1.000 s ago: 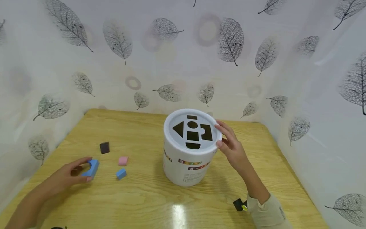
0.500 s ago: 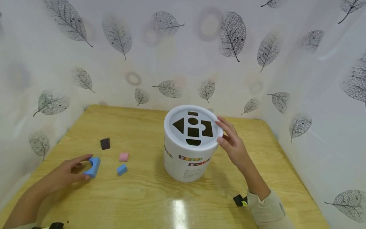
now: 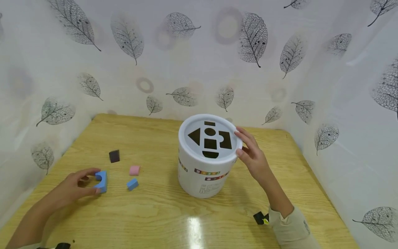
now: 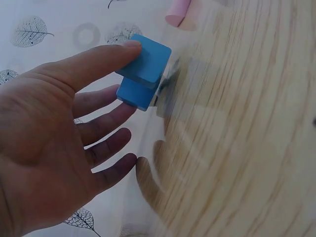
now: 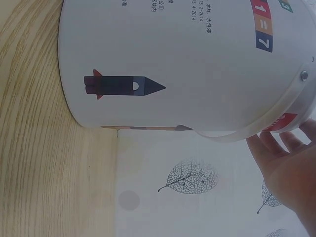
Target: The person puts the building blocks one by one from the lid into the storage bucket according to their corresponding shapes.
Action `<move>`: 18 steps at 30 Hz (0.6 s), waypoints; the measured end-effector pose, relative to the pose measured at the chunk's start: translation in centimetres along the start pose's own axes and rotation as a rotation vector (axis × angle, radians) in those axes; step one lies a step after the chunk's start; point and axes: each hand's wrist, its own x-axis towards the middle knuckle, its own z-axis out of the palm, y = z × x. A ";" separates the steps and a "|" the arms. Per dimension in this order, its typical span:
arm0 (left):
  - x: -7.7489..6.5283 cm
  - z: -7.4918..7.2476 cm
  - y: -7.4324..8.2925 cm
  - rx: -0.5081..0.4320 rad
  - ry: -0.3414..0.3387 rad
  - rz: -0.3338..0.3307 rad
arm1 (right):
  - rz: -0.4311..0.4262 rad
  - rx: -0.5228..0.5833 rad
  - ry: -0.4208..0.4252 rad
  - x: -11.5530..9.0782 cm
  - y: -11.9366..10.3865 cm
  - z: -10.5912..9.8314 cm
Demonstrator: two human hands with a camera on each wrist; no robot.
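Observation:
A blue block with a rounded notch [image 3: 103, 181] is pinched between the thumb and fingers of my left hand [image 3: 69, 188], its notch facing the palm. In the left wrist view the thumb lies on one end of this blue block [image 4: 148, 61]; the lower fingers are spread off it. Whether it touches the table I cannot tell. My right hand [image 3: 256, 159] holds the rim of a white bucket [image 3: 202, 180], fingers and thumb curved at its right edge. Several shaped holes pierce the bucket's lid [image 3: 199, 152], among them a notched one.
Right of my left hand lie a small blue block [image 3: 132, 184], a pink block [image 3: 134, 170] and a dark block [image 3: 114, 156] on the wooden table [image 3: 149, 214]. A leaf-patterned sheet [image 3: 192, 62] surrounds the table's back and sides.
The notched blue block has turned slightly in my left hand, and the thumb has shifted onto its near end. My right hand stays on the bucket. The head view tilted slightly earlier on.

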 end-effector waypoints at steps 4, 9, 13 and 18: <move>0.0 0.0 0.5 -0.024 0.020 -0.035 | -0.001 -0.005 0.000 -0.1 0.0 0.0; -0.1 0.1 1.4 -0.069 0.057 -0.012 | 0.016 -0.010 0.000 -0.3 0.1 0.0; -0.1 -0.2 2.6 -0.108 0.074 0.016 | 0.027 -0.013 0.001 -0.3 0.2 0.1; 0.6 -0.4 4.7 -0.116 0.093 0.037 | 0.014 -0.024 0.000 -0.1 0.2 0.0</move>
